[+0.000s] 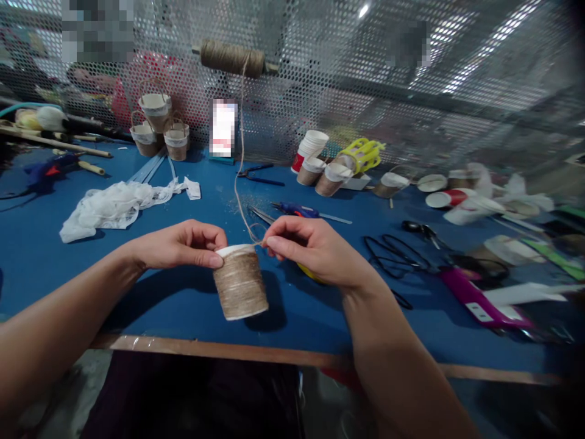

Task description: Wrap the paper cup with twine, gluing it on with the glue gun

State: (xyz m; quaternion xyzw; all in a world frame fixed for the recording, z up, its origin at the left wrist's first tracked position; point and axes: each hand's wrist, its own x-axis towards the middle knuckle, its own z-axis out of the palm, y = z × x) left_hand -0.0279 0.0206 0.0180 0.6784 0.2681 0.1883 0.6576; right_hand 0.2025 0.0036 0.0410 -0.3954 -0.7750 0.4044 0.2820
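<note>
My left hand (194, 247) pinches the rim of a paper cup (241, 283) wrapped around in brown twine. The cup hangs tilted over the front of the blue table, its white rim and base edge bare. Close to the cup's upper right, my right hand (304, 244) has thumb and fingers closed on a strand of twine (242, 128). That strand runs up from the cup to a twine spool (232, 59) on a rod at the mesh panel. A small loop of it shows beside my right fingertips.
White lace (112, 207) lies left, below several small twine baskets (155, 113). Behind my hands are pliers (260, 177), a blue glue gun (299, 210) and scissors (261, 214). Stacked paper cups (313, 146) stand farther back. A purple power strip (479, 299) and black cable (395, 256) lie right.
</note>
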